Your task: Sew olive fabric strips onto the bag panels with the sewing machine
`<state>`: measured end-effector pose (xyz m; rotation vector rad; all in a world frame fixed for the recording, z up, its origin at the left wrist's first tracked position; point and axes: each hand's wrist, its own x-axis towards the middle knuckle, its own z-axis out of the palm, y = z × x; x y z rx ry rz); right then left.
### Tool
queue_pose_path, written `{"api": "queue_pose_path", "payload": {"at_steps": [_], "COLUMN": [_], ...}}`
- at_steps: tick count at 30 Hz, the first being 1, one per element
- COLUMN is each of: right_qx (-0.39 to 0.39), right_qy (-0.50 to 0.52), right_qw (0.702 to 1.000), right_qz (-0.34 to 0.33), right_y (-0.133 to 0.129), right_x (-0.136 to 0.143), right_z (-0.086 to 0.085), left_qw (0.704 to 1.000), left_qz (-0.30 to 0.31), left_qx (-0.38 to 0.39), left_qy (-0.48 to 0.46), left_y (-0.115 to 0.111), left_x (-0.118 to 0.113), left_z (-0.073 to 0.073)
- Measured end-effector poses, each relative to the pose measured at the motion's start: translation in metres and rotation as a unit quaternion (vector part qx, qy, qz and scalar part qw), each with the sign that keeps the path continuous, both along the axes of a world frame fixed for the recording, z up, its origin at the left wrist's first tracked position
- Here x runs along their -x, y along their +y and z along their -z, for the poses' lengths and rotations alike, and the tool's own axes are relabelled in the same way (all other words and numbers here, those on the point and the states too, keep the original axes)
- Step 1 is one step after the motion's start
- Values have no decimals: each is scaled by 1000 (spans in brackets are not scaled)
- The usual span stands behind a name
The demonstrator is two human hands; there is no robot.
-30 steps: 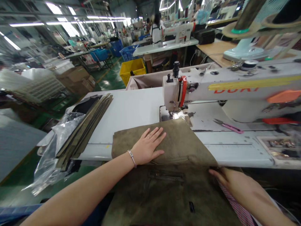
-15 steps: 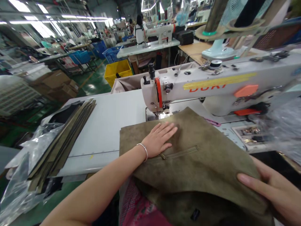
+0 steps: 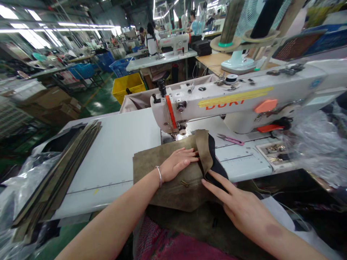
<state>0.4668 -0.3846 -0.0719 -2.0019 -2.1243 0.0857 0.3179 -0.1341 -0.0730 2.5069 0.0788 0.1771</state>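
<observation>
An olive-brown fabric panel (image 3: 168, 195) with a zipper pull (image 3: 184, 183) lies on the white table and hangs down over my lap. Its right part is folded up, showing a dark lining (image 3: 214, 169). My left hand (image 3: 177, 164), with a bracelet at the wrist, rests flat on the panel, fingers stretched toward the fold. My right hand (image 3: 235, 198) has its fingers at the folded edge, pinching the fabric there. The panel's far edge reaches the needle area of the sewing machine (image 3: 173, 115); the needle itself is not distinct.
Pink-handled snips (image 3: 231, 139) lie right of the fabric, beside a tray (image 3: 276, 151) of metal parts. A stack of olive strips (image 3: 62, 173) sits at the left table edge. Clear plastic (image 3: 317, 130) is heaped at right. A yellow bin (image 3: 128, 86) and people are farther back.
My right hand has moved left and folded the panel's right part over, uncovering the snips and the table there. My left hand stays on the fabric. The view has shifted slightly.
</observation>
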Motion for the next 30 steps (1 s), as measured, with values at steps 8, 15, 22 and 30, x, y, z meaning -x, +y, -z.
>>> {"api": "queue_pose_path", "payload": {"at_steps": [8, 15, 22, 30], "right_qx": [0, -118, 96, 54], "right_qy": [42, 196, -22, -19], "right_qw": [999, 942, 992, 992], "right_qz": [0, 246, 80, 111], "right_y": [24, -2, 36, -11], "right_x": [7, -34, 21, -25], "right_z": [0, -5, -1, 13], "left_qw": [993, 992, 966, 924], "left_qz": [-116, -111, -227, -373], "left_qx": [-23, -55, 105, 61], "left_qy": [8, 20, -62, -55], "left_y": [-16, -23, -19, -11], "left_x": [-14, -16, -25, -53], "left_z": [9, 5, 5, 14]}}
